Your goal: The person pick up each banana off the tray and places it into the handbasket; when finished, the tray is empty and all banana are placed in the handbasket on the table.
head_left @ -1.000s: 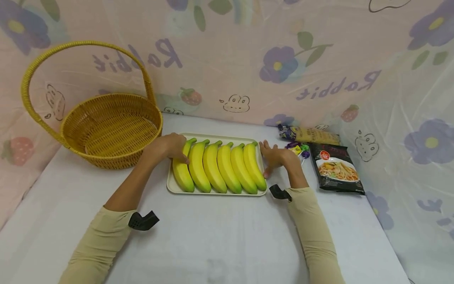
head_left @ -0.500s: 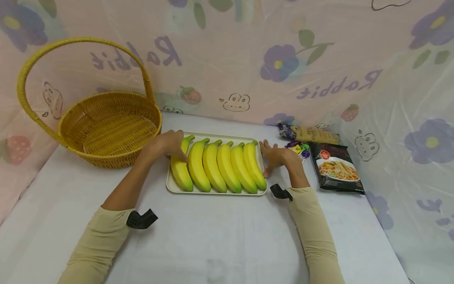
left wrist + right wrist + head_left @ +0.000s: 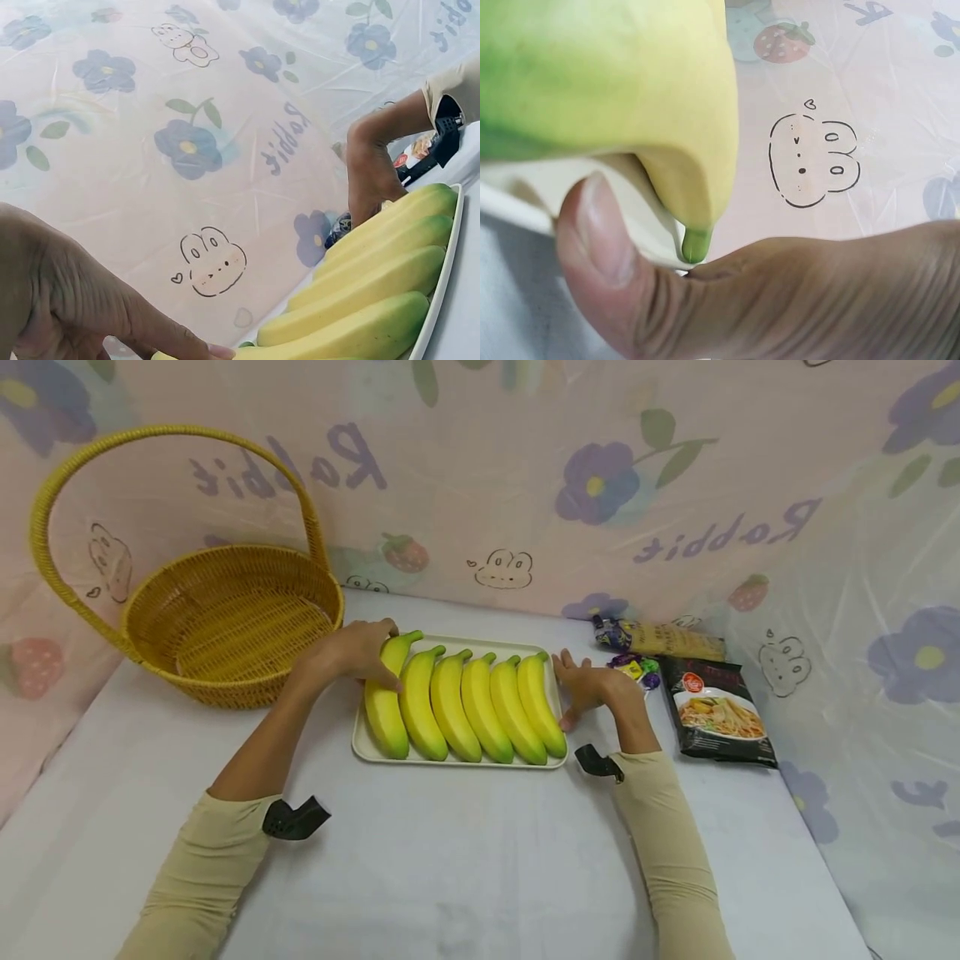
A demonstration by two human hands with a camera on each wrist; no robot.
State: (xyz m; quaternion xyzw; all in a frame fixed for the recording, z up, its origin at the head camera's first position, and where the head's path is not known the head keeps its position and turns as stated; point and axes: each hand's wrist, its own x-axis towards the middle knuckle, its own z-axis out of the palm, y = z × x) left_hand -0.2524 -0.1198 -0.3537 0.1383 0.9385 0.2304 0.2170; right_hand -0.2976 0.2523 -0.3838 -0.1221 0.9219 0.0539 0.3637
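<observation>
Several yellow bananas with green tips lie side by side on a cream tray (image 3: 457, 762). My left hand (image 3: 358, 652) grips the upper part of the leftmost banana (image 3: 386, 710), fingers over it and thumb across its front. In the left wrist view that hand (image 3: 82, 300) touches the nearest banana (image 3: 352, 334). My right hand (image 3: 585, 687) rests with straight fingers against the tray's right edge, beside the rightmost banana (image 3: 540, 706). Up close, its thumb (image 3: 600, 240) presses the tray rim (image 3: 517, 191) under that banana (image 3: 607, 75).
A woven yellow basket (image 3: 225, 689) with a tall handle stands at the back left, nothing inside. Right of the tray lie a black noodle packet (image 3: 720, 714), a long snack packet (image 3: 663, 639) and small wrapped candies (image 3: 636, 667). Flowered plastic sheeting walls the table in.
The leftmost banana's stem end has risen and swung slightly right under my left hand. My right hand stays at the tray's edge. The view has tilted a little.
</observation>
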